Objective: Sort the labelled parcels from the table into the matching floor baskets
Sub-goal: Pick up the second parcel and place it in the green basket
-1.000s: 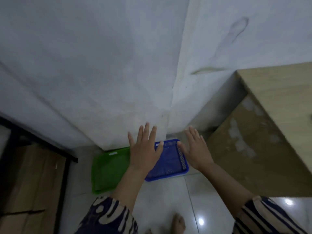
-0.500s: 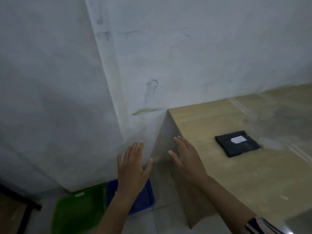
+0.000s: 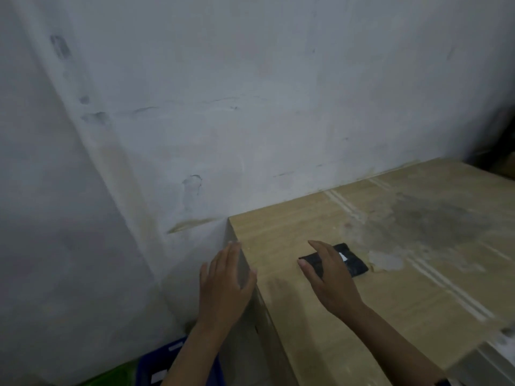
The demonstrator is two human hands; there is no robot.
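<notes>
I see my right hand (image 3: 331,282) hovering over the near-left part of the black labelled parcel (image 3: 349,260) on the wooden surface (image 3: 418,274), grip spread, holding nothing. My left hand (image 3: 223,285) is at the surface's left edge, grip also spread. Down on the floor at near left sit the blue basket (image 3: 156,366) and green basket (image 3: 117,376).

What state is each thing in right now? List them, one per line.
black parcel: flat on the table, white label up, partly hidden by the right hand.
right hand: open, over the parcel, no grip visible.
left hand: open, empty, at the table's edge.
blue basket: on the floor; contents hidden.
</notes>
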